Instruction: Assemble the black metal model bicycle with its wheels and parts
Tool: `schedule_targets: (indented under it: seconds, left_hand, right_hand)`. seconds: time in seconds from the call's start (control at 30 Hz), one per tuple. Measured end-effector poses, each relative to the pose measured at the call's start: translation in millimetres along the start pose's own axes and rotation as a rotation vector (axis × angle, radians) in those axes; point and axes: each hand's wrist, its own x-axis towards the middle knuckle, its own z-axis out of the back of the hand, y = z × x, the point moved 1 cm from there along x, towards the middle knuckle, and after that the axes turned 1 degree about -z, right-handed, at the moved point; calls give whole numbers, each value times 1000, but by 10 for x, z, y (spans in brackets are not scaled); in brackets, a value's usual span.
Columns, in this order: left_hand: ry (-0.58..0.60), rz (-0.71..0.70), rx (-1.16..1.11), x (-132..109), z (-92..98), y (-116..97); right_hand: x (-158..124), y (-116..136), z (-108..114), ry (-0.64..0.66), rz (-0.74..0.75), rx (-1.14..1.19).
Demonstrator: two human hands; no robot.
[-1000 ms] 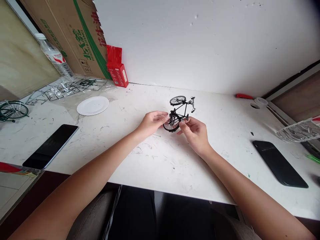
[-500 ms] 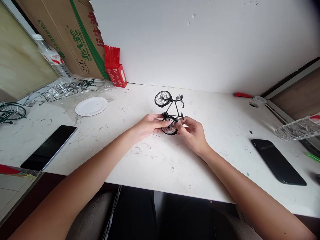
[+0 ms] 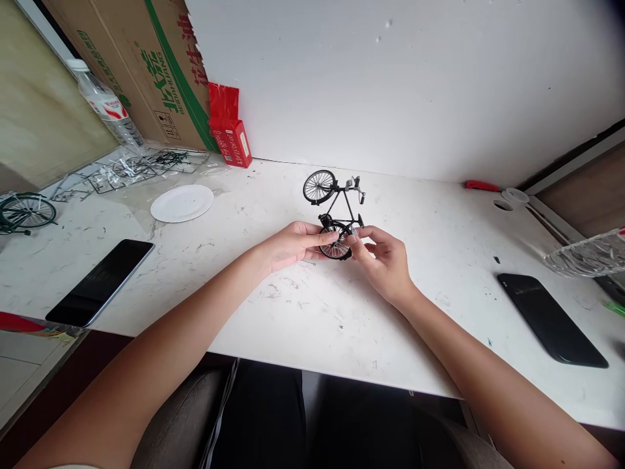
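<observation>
- The model bicycle (image 3: pixel 348 204), black with silver handlebars, is held between both hands over the middle of the white desk (image 3: pixel 293 319), its front wheel (image 3: pixel 319 187) pointing away from the person.
- The left hand's (image 3: pixel 290 247) grip is closed on the rear wheel (image 3: pixel 335 241), the thumb lying across the spokes.
- The right hand's (image 3: pixel 385 262) grip has thumb and forefinger drawn together at the wheel's right side; whether they pinch a small part there cannot be told.
- A thin rod (image 3: pixel 308 262) lies on the desk just beside the left hand.
- A white plate (image 3: pixel 182 203) lies farther left, near plastic sprues (image 3: pixel 141 170) and a dark green model bicycle (image 3: pixel 29 213).
- A smartphone (image 3: pixel 100 283) lies at the left; a red box (image 3: pixel 237 144) stands by the cardboard carton (image 3: pixel 146 78).
</observation>
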Motion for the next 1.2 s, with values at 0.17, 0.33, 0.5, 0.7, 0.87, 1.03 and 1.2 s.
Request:
schedule_targets:
  seconds: [0.17, 0.33, 0.5, 0.7, 0.87, 1.03, 1.2]
  left_hand:
    - [-78, -103, -14, 23, -24, -9]
    - [-185, -151, 32, 45, -45, -2]
    - [-220, -223, 86, 66, -30, 15]
    - [-234, -238, 109, 67, -31, 10]
    - [-265, -231, 70, 64, -27, 1]
    - [-398, -294, 13, 84, 86, -44]
    - [-692, -431, 8, 97, 259, -127]
  right_hand:
    - [13, 10, 25, -54, 3, -71]
    - [15, -8, 13, -123, -32, -39]
    - [20, -8, -4, -142, -43, -38]
    - [37, -36, 6, -151, -44, -22]
    - [40, -49, -7, -113, -64, 46]
    - [38, -36, 2, -104, -78, 6]
    - [54, -126, 92, -143, -47, -260]
